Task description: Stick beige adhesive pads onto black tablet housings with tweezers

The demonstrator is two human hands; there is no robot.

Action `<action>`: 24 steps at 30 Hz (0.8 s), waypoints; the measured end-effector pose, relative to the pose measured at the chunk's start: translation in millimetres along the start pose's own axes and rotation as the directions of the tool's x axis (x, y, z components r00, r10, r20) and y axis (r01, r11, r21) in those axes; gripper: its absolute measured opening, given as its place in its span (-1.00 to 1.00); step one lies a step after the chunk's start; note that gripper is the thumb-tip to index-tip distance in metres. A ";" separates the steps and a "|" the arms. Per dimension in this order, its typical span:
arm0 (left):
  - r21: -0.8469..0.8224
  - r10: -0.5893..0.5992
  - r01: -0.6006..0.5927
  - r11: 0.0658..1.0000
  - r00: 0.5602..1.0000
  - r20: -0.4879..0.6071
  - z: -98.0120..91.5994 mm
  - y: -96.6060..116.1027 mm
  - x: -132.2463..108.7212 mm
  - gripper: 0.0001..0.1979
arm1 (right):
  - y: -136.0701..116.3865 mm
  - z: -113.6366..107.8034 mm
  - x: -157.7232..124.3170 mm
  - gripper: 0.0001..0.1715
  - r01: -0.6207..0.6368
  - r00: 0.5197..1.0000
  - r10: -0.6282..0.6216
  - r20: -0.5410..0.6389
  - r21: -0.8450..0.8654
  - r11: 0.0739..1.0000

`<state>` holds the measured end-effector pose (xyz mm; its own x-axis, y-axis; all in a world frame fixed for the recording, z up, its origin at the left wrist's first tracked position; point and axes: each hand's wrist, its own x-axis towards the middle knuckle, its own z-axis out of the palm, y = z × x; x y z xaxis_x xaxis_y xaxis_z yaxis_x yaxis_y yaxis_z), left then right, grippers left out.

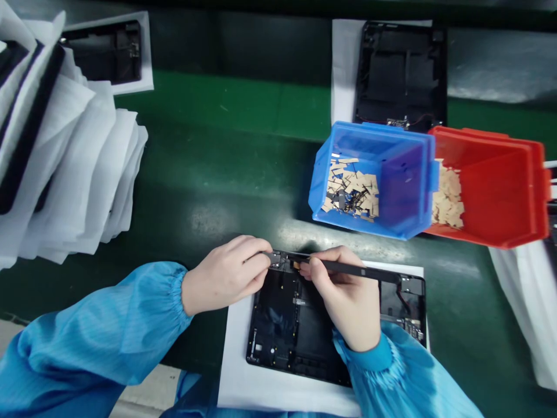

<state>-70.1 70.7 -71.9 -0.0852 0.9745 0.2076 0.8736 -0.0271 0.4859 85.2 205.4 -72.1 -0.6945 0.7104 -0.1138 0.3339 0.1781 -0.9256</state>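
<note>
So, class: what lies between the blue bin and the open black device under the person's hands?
In the head view, only bare green belt separates the blue bin from the black device; nothing rests on that stretch.

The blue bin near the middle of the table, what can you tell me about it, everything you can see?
The blue bin looks like glossy moulded plastic, with an open top and a low front lip. It is tipped toward the person, so its inside shows. A loose heap of small tan pieces mixed with thin dark bits lies at its lower end. It stands on the green table, pressed side by side against a red bin. No hand touches it.
</note>
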 end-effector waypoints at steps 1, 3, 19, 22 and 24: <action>0.001 0.000 0.000 1.000 1.000 -0.001 0.2 -0.1 -0.2 -0.88 | 0.3 0.0 0.0 -0.83 0.000 1.000 0.000 0.000 -0.001 1.000; 0.004 0.004 -0.004 1.000 1.000 -0.002 0.8 -0.1 -0.4 -0.88 | 1.0 -0.1 -0.1 -0.83 0.002 1.000 -0.002 -0.001 -0.012 1.000; 0.325 0.054 -0.086 0.942 0.993 0.106 2.2 14.1 0.0 -0.53 | 4.8 -4.7 -4.4 -0.90 0.072 0.997 -0.075 -0.016 -0.119 0.990; 0.330 0.065 -0.094 0.939 0.993 0.096 3.3 15.9 0.8 -0.56 | 5.9 -7.7 -5.9 -0.87 0.043 0.998 -0.046 -0.053 -0.053 0.998; 0.312 0.093 -0.115 0.943 0.992 0.086 4.2 14.5 1.2 -0.59 | 6.5 -8.5 -6.0 -0.88 0.029 0.999 -0.030 -0.041 -0.018 0.999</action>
<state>-55.5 72.3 -68.2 0.0379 0.9833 0.1782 0.9832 -0.0686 0.1694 96.9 208.0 -74.4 -0.6776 0.7319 -0.0713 0.3252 0.2113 -0.9217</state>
